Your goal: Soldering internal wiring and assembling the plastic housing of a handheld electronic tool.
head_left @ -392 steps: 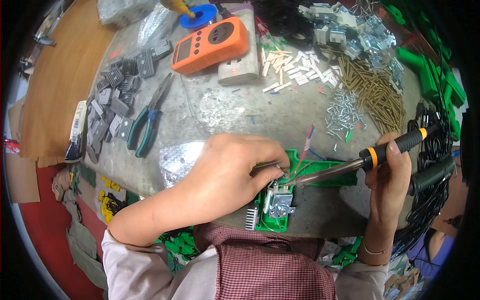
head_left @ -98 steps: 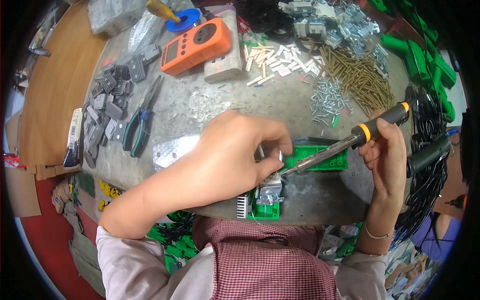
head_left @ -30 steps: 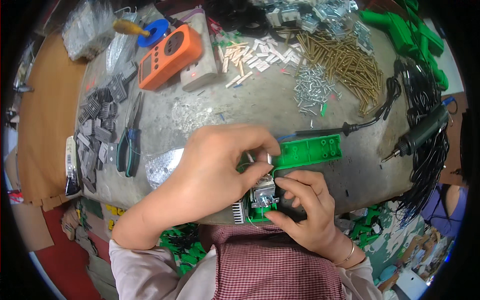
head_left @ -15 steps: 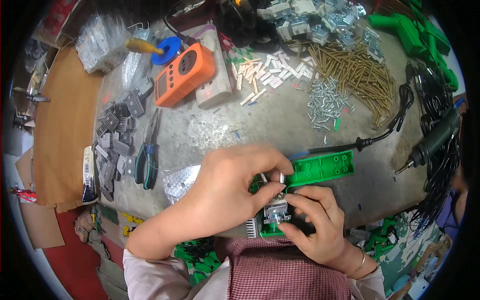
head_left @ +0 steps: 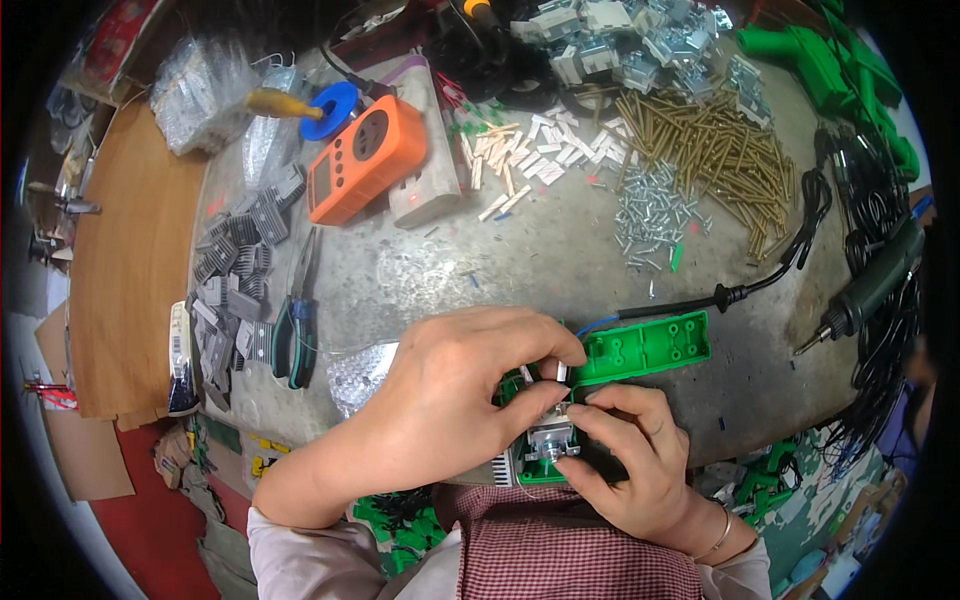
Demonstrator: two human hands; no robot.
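Between the thumb and fingers of my left hand (head_left: 465, 375) is a small white piece (head_left: 561, 372), held above a green plastic casing (head_left: 557, 478). My right hand (head_left: 635, 450) grips a white-and-metal part (head_left: 550, 442) in that casing, thumb low on its side and index fingertip near its top. A grey finned metal block (head_left: 503, 470) sits at the casing's left side. Just beyond my fingers lies another green casing half (head_left: 645, 347), hollow side up. A black cable (head_left: 725, 297) with a blue wire end runs along behind it. My left hand hides some of the inner parts.
Left on the bench are pliers (head_left: 297, 330), grey finned blocks (head_left: 235, 255) and an orange meter (head_left: 368, 160). Across the back lie white strips (head_left: 565, 150), silver screws (head_left: 655, 210), brass-coloured rods (head_left: 715, 150) and white-and-metal parts (head_left: 620, 45). A dark power screwdriver (head_left: 870, 285) lies right.
Both hands hold nearly the same pose over the casing. My right fingers have shifted slightly on the white-and-metal part, and the whole view has tilted a little.
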